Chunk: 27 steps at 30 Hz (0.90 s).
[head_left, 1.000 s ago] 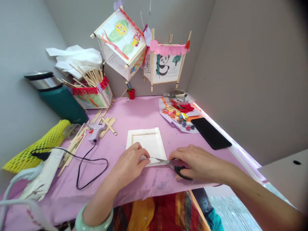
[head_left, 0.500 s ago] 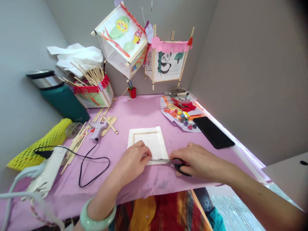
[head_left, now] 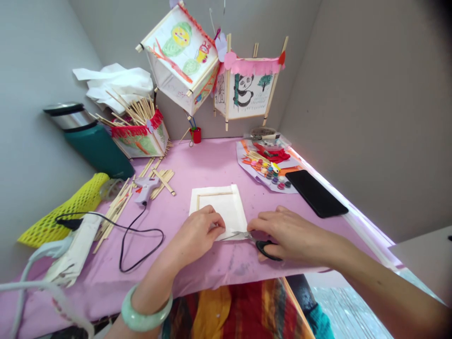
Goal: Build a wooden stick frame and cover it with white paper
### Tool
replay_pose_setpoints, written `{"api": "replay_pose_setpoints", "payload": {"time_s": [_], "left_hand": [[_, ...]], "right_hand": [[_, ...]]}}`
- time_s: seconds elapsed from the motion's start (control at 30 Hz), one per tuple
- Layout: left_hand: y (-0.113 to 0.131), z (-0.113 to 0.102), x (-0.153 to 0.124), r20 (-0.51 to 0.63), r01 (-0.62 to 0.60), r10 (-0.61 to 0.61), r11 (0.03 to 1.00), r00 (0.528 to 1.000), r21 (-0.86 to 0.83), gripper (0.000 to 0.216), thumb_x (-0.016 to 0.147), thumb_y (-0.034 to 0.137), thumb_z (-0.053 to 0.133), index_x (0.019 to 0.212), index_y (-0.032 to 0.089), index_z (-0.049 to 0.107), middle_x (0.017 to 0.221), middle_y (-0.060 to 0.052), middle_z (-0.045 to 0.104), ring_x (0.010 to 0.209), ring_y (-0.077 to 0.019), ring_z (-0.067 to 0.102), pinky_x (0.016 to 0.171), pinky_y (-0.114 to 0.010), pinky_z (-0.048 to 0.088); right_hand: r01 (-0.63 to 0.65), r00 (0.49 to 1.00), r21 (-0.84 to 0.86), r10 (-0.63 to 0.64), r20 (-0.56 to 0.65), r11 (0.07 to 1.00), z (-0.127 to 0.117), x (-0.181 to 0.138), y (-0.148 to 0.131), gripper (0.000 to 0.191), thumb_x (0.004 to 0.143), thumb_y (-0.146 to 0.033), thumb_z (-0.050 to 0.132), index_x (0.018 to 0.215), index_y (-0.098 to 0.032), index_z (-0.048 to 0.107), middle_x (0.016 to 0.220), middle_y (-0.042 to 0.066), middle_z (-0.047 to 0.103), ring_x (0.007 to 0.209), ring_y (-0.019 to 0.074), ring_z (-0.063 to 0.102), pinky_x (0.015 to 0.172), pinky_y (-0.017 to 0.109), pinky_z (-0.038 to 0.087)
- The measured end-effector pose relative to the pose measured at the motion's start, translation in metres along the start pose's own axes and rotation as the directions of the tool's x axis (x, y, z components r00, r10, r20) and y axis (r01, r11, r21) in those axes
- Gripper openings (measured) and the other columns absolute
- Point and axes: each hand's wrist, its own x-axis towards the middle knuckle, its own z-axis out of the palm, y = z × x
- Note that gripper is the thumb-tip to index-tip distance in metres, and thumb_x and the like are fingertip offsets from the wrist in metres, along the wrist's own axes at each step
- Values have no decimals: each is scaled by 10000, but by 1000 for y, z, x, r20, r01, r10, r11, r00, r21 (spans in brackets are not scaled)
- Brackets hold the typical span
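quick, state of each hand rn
Left grip: open, pressing on a white paper sheet framed by thin wooden strips
Right grip: closed, holding steel scissors with black handles

There was one left hand (head_left: pixel 197 238), one right hand (head_left: pixel 291 234), one pair of scissors (head_left: pixel 264 249), one glue gun (head_left: pixel 144 188), one phone (head_left: pixel 316 193), two hanging lanterns (head_left: pixel 245 89), and one standing lantern (head_left: pixel 139 146).

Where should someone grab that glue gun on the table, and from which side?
By the handle of the glue gun, from above on the near side: it lies on its side with the handle pointing toward the person, and the cord leaves its foot.
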Motion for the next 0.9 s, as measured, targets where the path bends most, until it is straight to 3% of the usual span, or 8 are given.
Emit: {"api": "replay_pose_setpoints", "payload": {"time_s": [0.27, 0.53, 0.9], "left_hand": [[-1, 1, 0, 2, 1, -1, 1000, 1000, -12, 156, 812, 196, 526, 770, 216, 675, 840, -18, 580, 764, -156, 546, 688, -276, 396], [-4, 2, 1, -4, -24, 24, 999, 1000, -33, 147, 813, 188, 531, 770, 216, 668, 838, -5, 578, 757, -143, 545, 694, -270, 385], [-3, -2, 3, 17, 5, -4, 997, 1000, -73, 135, 791, 202, 546, 746, 216, 673, 825, -1, 574, 732, -135, 537, 673, -261, 377]], "right_hand": [[29, 999, 23, -29, -16, 999, 4, 8, -1, 198, 775, -322, 643, 946, -230, 608, 855, 16, 648, 746, 183, 569, 710, 313, 296], [37, 999, 30, -37, -18, 999, 5, 9, -1, 85, 780, -164, 590, 833, -230, 585, 769, -38, 701, 680, 157, 588, 715, 311, 274], [47, 999, -37, -48, -18, 998, 2, 15, -8, 172, 778, -262, 613, 945, -225, 600, 874, 33, 641, 780, 203, 589, 705, 318, 292]]}}
